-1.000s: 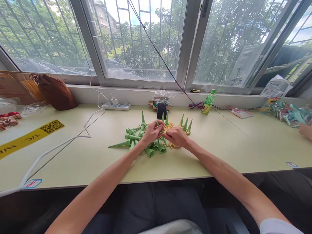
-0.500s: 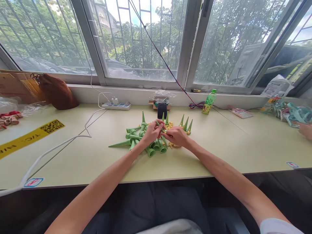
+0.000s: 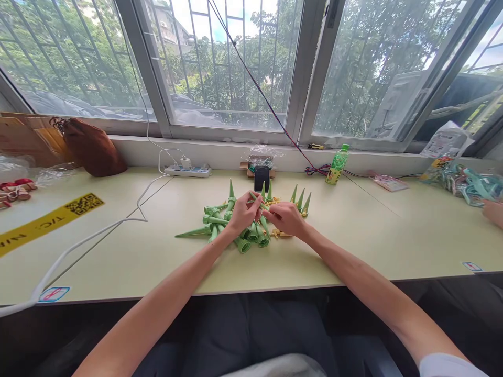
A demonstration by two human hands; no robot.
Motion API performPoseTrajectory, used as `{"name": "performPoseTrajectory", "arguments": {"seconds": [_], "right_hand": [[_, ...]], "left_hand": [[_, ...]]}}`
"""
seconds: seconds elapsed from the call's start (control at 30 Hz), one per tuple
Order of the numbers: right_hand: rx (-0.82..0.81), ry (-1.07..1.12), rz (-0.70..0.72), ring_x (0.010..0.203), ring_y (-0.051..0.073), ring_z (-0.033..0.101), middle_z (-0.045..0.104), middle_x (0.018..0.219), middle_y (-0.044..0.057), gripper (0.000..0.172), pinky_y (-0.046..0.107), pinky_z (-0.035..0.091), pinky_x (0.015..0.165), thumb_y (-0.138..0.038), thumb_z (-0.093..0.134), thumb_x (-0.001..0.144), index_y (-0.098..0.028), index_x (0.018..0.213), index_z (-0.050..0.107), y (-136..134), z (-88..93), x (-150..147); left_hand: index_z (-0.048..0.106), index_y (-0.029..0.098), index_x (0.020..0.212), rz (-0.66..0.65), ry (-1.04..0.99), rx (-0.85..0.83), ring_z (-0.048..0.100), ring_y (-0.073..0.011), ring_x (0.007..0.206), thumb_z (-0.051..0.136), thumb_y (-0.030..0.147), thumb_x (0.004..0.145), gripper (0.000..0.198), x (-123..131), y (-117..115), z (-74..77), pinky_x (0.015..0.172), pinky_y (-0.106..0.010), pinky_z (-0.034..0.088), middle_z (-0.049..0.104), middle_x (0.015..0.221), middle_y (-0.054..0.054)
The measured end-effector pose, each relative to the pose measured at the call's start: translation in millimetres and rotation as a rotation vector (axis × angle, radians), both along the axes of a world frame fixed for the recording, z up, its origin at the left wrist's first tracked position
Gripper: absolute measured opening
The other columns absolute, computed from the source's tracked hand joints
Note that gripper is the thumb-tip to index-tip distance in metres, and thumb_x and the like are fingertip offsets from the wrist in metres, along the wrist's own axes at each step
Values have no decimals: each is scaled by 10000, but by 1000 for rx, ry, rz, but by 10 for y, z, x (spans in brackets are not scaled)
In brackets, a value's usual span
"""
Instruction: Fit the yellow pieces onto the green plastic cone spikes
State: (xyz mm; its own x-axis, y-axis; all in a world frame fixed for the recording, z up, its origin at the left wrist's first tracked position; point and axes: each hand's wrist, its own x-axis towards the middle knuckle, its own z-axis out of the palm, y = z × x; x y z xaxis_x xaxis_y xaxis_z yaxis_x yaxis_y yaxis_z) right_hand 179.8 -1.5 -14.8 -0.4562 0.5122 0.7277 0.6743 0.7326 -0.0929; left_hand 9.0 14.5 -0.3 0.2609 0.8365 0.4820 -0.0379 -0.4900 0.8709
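Observation:
My left hand point(image 3: 244, 213) is closed round a green plastic plant-watering spike point(image 3: 253, 196), whose narrow end shows above the fingers. Closed as well, my right hand point(image 3: 287, 217) presses its thumb and fingertips together right beside the lower end of that spike; what they pinch is hidden. Beneath and left of my hands lies a pile of green spikes point(image 3: 214, 220), some with hollow threaded ends facing me. Small yellow plastic pieces point(image 3: 277, 233) lie under and behind my right hand. Several green spikes point(image 3: 300, 199) stand point up to the right.
A phone point(image 3: 261, 178) leans on a small box behind the pile. A green-capped bottle point(image 3: 337, 165) and a power strip point(image 3: 188, 171) stand along the sill. A white cable point(image 3: 113, 225) crosses the table's left side. Another person's hand point(image 3: 493, 212) is at the far right.
My right hand has shifted slightly left and its fingers have turned at the spike. The held spike tilts a little differently in my left hand. The pile looks the same.

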Motion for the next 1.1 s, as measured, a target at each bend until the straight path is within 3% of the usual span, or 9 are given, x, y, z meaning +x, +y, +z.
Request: {"name": "performPoseTrajectory", "arguments": {"seconds": [0.17,0.3,0.4,0.6,1.1], "right_hand": [[8,140,-30,541,110,477,550,597,-3,289,231,363,571,-391,488,932,-186,747,573,-31,41,-15],[-13,160,-21,628,119,539,629,811,34,147,235,423,604,-335,570,870,-196,905,600,-63,60,-28],[-34,182,-12,647,120,557,639,895,41,169,241,456,625,-299,589,847,-210,990,586,-71,54,-33],[-35,199,64,709,142,604,666,914,37,256,270,494,687,-269,560,867,-223,1116,525,-44,21,-23],[-141,193,106,791,168,638,671,1070,73,368,285,499,711,-294,503,926,-247,1279,411,-54,34,-7]], "left_hand": [[547,172,826,47,79,53,494,-80,407,567,416,874,249,-10,-25,-5,374,-177,403,464,518,53],[578,163,819,113,166,185,551,-82,500,568,394,874,237,-11,-67,12,443,-183,456,553,674,9],[603,158,832,134,220,322,591,-93,606,555,372,885,225,-6,-101,34,526,-201,502,594,851,-34],[628,176,915,145,266,483,604,-104,686,523,308,914,169,-2,-104,17,619,-216,520,585,878,-37],[612,196,1045,150,275,461,631,-133,793,504,308,923,197,-6,-123,19,710,-250,544,626,990,-57]]}}
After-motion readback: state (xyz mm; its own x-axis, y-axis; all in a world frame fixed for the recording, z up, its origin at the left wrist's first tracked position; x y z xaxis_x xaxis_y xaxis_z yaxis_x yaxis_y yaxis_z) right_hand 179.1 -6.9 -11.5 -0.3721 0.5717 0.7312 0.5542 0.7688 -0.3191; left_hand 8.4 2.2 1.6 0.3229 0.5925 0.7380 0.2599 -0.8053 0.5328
